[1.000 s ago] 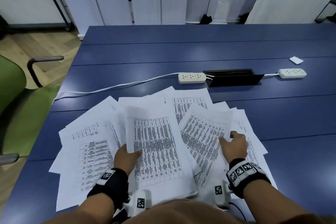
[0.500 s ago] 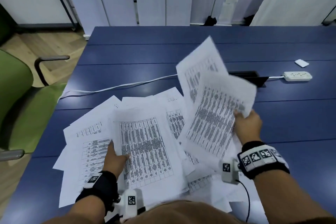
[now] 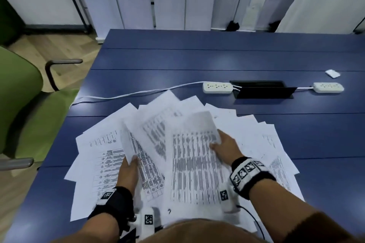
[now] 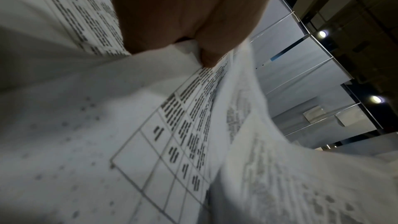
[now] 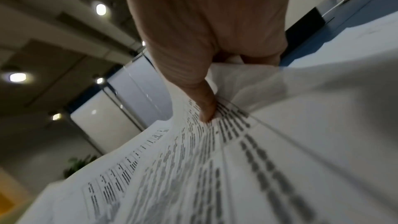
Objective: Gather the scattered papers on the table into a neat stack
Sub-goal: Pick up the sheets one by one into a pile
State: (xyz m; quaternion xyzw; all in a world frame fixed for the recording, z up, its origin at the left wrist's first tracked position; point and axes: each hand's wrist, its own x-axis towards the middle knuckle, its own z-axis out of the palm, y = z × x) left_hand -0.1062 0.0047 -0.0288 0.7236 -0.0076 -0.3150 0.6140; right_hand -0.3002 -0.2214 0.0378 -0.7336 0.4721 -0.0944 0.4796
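The papers (image 3: pixel 110 152) lie fanned across the lower half of the head view on the blue table (image 3: pixel 217 59), printed tables facing up, overlapping loosely; none are squared into a stack yet. The right hand (image 3: pixel 225 147), right of centre, pinches a sheet (image 3: pixel 194 162) at its right edge; the right wrist view shows the thumb (image 5: pixel 205 106) pressed on top of the print with paper folded under the palm. The left hand (image 3: pixel 129 171), lower centre-left, grips another sheet (image 3: pixel 138 134) by its near edge; in the left wrist view the thumb (image 4: pixel 206 57) clamps a bunched white corner. In the upper right of the head view sit 2 white power strips, one (image 3: pixel 217 87) left and one (image 3: pixel 328 87) right of a black cable hatch (image 3: pixel 262 91); a small white card (image 3: pixel 332 73) lies beyond; a green chair (image 3: pixel 21 94) stands at the left edge.
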